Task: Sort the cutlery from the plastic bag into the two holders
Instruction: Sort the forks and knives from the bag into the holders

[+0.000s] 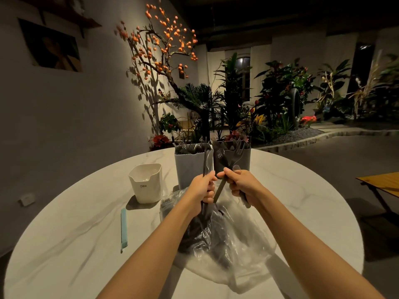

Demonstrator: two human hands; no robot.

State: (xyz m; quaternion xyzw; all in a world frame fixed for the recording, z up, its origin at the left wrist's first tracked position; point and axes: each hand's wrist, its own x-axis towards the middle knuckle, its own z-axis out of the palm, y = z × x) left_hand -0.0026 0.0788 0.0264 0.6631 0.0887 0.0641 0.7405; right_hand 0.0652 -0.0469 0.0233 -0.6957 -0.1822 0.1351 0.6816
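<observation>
1. Both hands are raised above the plastic bag [224,240], close together, thumbs almost touching; the left hand [203,188] is curled round a dark knife [205,162] that stands upright, its blade rising in front of the light grey holder [190,167].
2. Closed likewise, the right hand [239,184] grips a small bundle of cutlery; dark forks [224,158] and a clear spoon [236,168] stick up from the fist, and handle ends poke out below the palm; how many pieces it holds cannot be told.
3. One brownish handle [220,189] slants down between the two hands; the right thumb lies across its upper part.
4. Under the forearms the crumpled clear bag lies on the round marble table [75,244]; dark cutlery shows through the plastic, too blurred to sort by kind.
5. Two holders stand side by side at the far edge of the table, touching or nearly so; the light grey one on the left holds forks, tines up; the dark grey holder [243,158] on the right holds mixed pieces.
6. Left of them stands a white container [146,184] with small lettering on its front; nearer the person, a pale teal clip [124,229] lies flat on the table.
7. Behind the table are green plants [278,91] and a branch with orange fruits [164,39] against the wall.
</observation>
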